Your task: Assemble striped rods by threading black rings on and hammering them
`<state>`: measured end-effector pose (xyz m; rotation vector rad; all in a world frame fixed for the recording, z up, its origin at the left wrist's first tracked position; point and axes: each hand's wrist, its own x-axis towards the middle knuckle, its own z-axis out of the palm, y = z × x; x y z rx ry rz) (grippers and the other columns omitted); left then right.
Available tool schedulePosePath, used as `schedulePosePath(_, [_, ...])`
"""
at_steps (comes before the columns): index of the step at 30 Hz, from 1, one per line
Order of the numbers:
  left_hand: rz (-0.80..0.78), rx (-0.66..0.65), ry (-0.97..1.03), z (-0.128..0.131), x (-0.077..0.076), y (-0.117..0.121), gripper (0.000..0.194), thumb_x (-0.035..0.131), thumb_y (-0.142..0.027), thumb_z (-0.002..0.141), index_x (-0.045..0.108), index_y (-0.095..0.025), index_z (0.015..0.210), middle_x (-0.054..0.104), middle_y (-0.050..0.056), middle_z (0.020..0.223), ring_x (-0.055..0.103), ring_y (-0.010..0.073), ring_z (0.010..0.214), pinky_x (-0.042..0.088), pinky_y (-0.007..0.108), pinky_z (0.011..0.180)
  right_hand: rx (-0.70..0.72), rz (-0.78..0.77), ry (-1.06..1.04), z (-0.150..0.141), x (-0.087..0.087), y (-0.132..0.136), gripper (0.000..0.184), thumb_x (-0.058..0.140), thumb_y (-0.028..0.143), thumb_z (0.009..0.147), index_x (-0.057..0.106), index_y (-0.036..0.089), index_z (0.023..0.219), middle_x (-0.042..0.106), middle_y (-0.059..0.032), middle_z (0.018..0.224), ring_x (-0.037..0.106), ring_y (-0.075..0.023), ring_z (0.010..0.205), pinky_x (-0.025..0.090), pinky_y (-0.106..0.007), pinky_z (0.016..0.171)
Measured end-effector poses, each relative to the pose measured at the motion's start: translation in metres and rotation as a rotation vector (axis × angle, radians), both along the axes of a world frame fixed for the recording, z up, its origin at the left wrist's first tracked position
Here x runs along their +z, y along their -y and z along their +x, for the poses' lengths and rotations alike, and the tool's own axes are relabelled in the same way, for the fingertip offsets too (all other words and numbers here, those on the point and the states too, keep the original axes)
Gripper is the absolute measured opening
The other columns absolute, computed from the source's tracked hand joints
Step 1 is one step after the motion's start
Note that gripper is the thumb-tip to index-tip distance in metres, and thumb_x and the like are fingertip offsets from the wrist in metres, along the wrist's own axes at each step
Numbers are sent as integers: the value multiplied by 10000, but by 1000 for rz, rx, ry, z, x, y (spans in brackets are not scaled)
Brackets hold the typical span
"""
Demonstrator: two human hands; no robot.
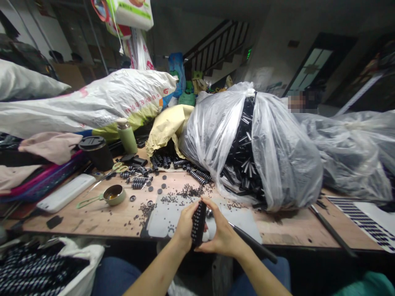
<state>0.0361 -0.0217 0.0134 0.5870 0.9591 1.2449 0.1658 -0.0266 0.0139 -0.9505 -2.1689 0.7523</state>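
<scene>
A black cylinder dotted with rows of pale spots [198, 224] is held upright between my two hands, above the table's front edge. My left hand [184, 226] wraps its left side. My right hand [224, 232] spans its right side, fingertips at the top and thumb at the bottom end. Beneath lies a pale grey mat [240, 213] scattered with small black bits [191, 191]. A rod with a black handle [257, 245] sticks out past my right wrist. Similar spotted cylinders [197, 176] lie farther back on the table.
A green measuring cup [114, 199], scissors [119, 167], a white slab-like case [66, 192], a black tumbler [96, 154] and a green bottle [127, 137] stand at left. A large clear bag of black tubes [277, 152] fills the back. A sack of spotted pieces [33, 267] sits lower left.
</scene>
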Motion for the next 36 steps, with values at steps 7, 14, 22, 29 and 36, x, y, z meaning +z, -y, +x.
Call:
schedulePosePath(7, [-98, -72, -51, 2, 7, 6, 376, 573, -491, 672, 543, -131, 773, 516, -29, 457, 481, 93, 326, 335, 175, 322, -26, -47, -30, -5, -4, 2, 992, 729, 271, 513, 159, 181, 1320, 290, -134, 1350, 297, -255, 1256, 276, -392, 1045])
schedulePosePath(14, [-107, -141, -144, -1, 3, 0, 395, 552, -523, 679, 528, -133, 740, 483, -44, 460, 471, 83, 331, 350, 174, 328, -61, -149, -118, -10, -9, 4, 968, 714, 217, 482, 193, 177, 1296, 353, -117, 1302, 371, -239, 1204, 299, -363, 1033])
schedulePosePath(22, [139, -123, -547, -6, -17, -2, 324, 422, -358, 812, 568, -145, 1008, 579, 59, 817, 584, 142, 628, 497, 299, 582, -209, -29, 11, -22, -30, 0, 966, 694, 211, 466, 196, 149, 1291, 363, -144, 1269, 357, -276, 1193, 316, -416, 1006])
schedulePosePath(29, [811, -159, -1474, -18, -66, 5, 405, 384, -59, 807, 482, -144, 1190, 558, 132, 1020, 507, 206, 960, 445, 382, 817, -472, 153, 342, 8, -54, -2, 580, 598, 253, 674, 365, 166, 1197, 454, -155, 1196, 416, -304, 1126, 375, -474, 904])
schedulePosePath(36, [997, -342, -1772, -40, -58, -4, 399, 347, -68, 837, 451, -167, 1210, 586, 114, 1053, 512, 203, 961, 364, 428, 854, -674, -39, 507, 55, -32, 12, 293, 290, 380, 884, 480, 216, 733, 572, -31, 625, 560, -191, 595, 391, -277, 550])
